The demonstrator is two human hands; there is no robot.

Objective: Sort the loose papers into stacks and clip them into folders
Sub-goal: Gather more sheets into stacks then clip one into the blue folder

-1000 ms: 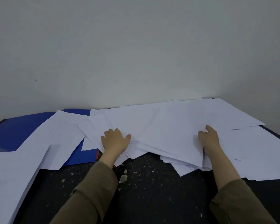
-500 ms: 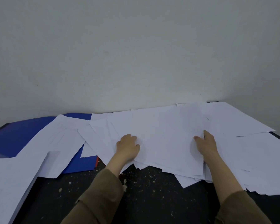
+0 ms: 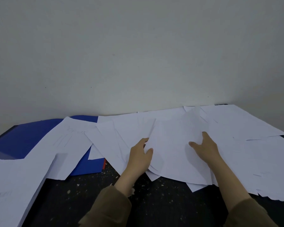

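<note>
hands (image 3: 141, 154) press flat white sheets (image 3: 175, 153) on speckled black table (image 3: 154, 202).

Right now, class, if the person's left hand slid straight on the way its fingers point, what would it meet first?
The left hand points away and slightly right, its fingers already at the edge of the top sheet of the paper pile. It would probably push into that sheet first, with more loose papers and the wall beyond.
</note>
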